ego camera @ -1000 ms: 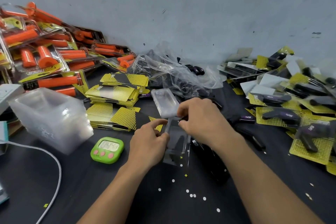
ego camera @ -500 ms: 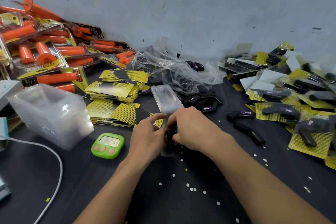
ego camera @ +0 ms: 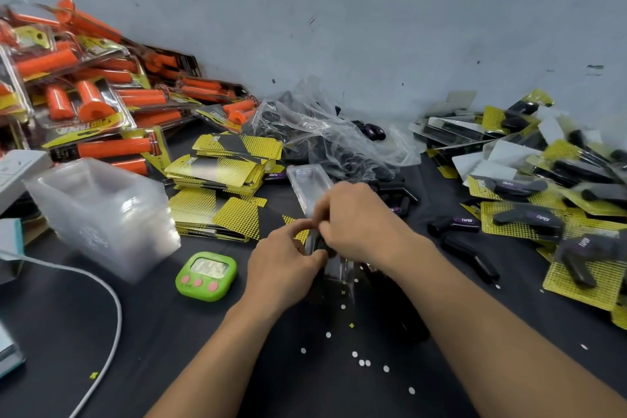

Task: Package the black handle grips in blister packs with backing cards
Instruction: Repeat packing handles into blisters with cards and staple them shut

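While curling its fingers round black handle grip (ego camera: 321,245), holds it with right hand (ego camera: 359,220) against clear blister pack (ego camera: 336,270), at middle of dark table (ego camera: 237,366). Pinches pack's upper edge with left hand (ego camera: 283,263). To left: yellow backing cards (ego camera: 220,170), green timer (ego camera: 206,275); far right, packed grips (ego camera: 529,219).

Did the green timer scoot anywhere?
No. The green timer sits just in front of the yellow card stack, same as before; only the camera view shifted.

Yellow backing cards (ego camera: 220,166) w/ black dot grid. Left of me, orange grips (ego camera: 112,148); on my right, black grips (ego camera: 454,223) w/ purple labels. Green timer (ego camera: 206,276), pink btns.
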Motion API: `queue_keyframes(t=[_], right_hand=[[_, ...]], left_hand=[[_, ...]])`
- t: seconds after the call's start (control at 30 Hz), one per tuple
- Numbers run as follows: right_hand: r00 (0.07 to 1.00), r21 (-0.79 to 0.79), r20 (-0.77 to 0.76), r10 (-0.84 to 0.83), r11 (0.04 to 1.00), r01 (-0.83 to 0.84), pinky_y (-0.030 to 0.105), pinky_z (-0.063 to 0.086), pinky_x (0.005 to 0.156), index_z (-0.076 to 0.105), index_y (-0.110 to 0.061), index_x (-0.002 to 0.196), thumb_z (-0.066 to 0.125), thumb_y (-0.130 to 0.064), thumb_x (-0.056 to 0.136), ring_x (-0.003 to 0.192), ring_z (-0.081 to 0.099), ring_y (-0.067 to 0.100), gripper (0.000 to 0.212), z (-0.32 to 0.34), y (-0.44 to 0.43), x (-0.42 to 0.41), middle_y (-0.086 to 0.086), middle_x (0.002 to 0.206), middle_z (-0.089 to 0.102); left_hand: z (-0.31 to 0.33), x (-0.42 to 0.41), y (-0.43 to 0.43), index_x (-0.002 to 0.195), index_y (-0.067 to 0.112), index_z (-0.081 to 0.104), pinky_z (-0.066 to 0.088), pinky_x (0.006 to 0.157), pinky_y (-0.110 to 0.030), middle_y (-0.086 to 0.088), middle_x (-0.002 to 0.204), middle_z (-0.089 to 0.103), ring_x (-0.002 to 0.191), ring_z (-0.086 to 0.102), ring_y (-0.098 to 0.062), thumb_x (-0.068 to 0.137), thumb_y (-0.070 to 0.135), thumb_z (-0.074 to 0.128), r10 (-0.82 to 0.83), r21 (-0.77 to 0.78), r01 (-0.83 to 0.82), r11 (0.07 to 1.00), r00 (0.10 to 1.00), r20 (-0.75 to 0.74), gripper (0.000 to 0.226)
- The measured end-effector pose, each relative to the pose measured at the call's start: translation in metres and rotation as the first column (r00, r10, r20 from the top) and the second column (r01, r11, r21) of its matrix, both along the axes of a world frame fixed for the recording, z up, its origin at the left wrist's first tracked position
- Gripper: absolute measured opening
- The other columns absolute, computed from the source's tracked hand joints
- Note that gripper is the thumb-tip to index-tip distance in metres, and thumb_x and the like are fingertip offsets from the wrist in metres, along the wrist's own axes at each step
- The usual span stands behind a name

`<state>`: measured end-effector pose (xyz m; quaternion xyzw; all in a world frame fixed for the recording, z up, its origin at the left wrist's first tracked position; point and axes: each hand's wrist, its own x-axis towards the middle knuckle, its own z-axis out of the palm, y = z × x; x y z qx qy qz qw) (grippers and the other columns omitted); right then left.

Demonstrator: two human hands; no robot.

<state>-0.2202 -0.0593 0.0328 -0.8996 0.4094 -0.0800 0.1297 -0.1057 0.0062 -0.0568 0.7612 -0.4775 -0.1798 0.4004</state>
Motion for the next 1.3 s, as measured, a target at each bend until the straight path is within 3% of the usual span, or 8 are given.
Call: queue_keyframes(t=[0.13,0.33,0.53,0.67,0.83,1.0,1.13,1.3], right_hand=[[0.974,0.059,0.227,-0.01,0.998,-0.003,0.027,0.054,0.083,0.079,-0.025,0.094,0.059,-0.009,0.09,0.095,0.066,0.018,0.026,-0.009,0.009,0.041,0.001,0.104,0.077],[0.997,0.114,-0.069,0.044,0.993,-0.036,0.036,0.042,0.076,0.059,-0.013,0.122,0.063,-0.02,0.087,0.107,0.059,0.033,0.036,-0.037,0.001,0.099,0.011,0.123,0.063],[0.981,-0.002,-0.186,-0.047,0.999,0.048,0.038,0.043,0.074,0.061,-0.01,0.122,0.067,-0.014,0.085,0.109,0.061,0.034,0.037,-0.031,0.003,0.117,0.014,0.123,0.062],[0.957,-0.187,0.259,-0.13,0.965,0.182,0.036,0.034,0.067,0.061,-0.013,0.116,0.051,-0.004,0.097,0.093,0.065,0.033,0.024,-0.031,0.018,0.1,0.011,0.1,0.068],[0.42,0.068,0.865,-0.275,0.893,0.445,0.022,0.035,0.058,0.059,-0.014,0.107,0.046,0.0,0.097,0.067,0.043,0.015,0.022,-0.026,0.045,0.039,-0.002,0.075,0.056],[0.504,0.322,0.689,-0.52,0.843,0.43,0.035,0.048,0.061,0.057,-0.026,0.094,0.046,-0.008,0.092,0.074,0.062,0.013,0.021,-0.047,0.073,-0.026,-0.007,0.081,0.068],[0.666,0.516,0.456,-0.59,0.785,0.342,0.03,0.038,0.056,0.05,-0.026,0.091,0.052,-0.013,0.089,0.066,0.056,0.01,0.013,-0.07,0.088,-0.043,-0.006,0.072,0.063],[0.61,0.68,0.403,-0.682,0.669,0.299,0.035,0.048,0.064,0.057,-0.023,0.086,0.061,-0.015,0.081,0.066,0.059,0.014,0.01,-0.076,0.093,-0.05,-0.006,0.074,0.066]], left_hand=[[0.001,0.001,-0.001,0.085,0.031,0.063,0.038,0.059,-0.033,0.003,0.086,0.072,0.079,0.064,-0.024,0.077,0.05,0.062,-0.014,0.153,-0.01,0.988,0.987,0.16,0.022],[-0.017,0.008,-0.003,0.147,0.007,0.042,0.028,0.113,-0.028,-0.013,0.153,0.045,0.145,0.038,-0.026,0.111,0.019,0.033,-0.154,0.471,-0.006,0.882,0.941,0.301,0.039],[-0.002,0.006,0.002,0.147,0.022,0.046,0.036,0.103,-0.031,-0.005,0.153,0.05,0.14,0.046,-0.025,0.106,0.04,0.047,-0.24,0.402,0.084,0.912,0.903,0.356,0.045],[-0.001,0.006,0.004,0.134,0.021,0.061,0.041,0.102,-0.029,-0.003,0.14,0.062,0.133,0.054,-0.024,0.104,0.037,0.055,-0.181,0.318,0.095,0.943,0.951,0.252,0.035],[0.006,-0.007,0.004,0.099,0.037,0.057,0.043,0.075,-0.039,-0.002,0.118,0.071,0.113,0.063,-0.032,0.091,0.048,0.05,-0.099,0.223,0.036,0.974,0.955,0.279,0.014],[-0.002,-0.005,0.0,0.142,0.047,0.043,0.053,0.078,-0.039,0.01,0.077,0.073,0.086,0.068,-0.014,0.088,0.039,0.068,0.069,0.003,-0.068,0.998,0.998,-0.017,0.06],[-0.004,0.001,0.001,0.125,0.032,0.063,0.044,0.068,-0.025,0.022,0.071,0.06,0.074,0.056,0.005,0.081,0.031,0.079,0.096,-0.048,-0.1,0.994,0.992,-0.082,0.047],[-0.009,0.001,0.003,0.102,0.03,0.064,0.039,0.061,-0.014,0.011,0.08,0.069,0.076,0.062,0.001,0.086,0.024,0.074,0.178,-0.094,-0.189,0.977,0.977,-0.116,0.02]])
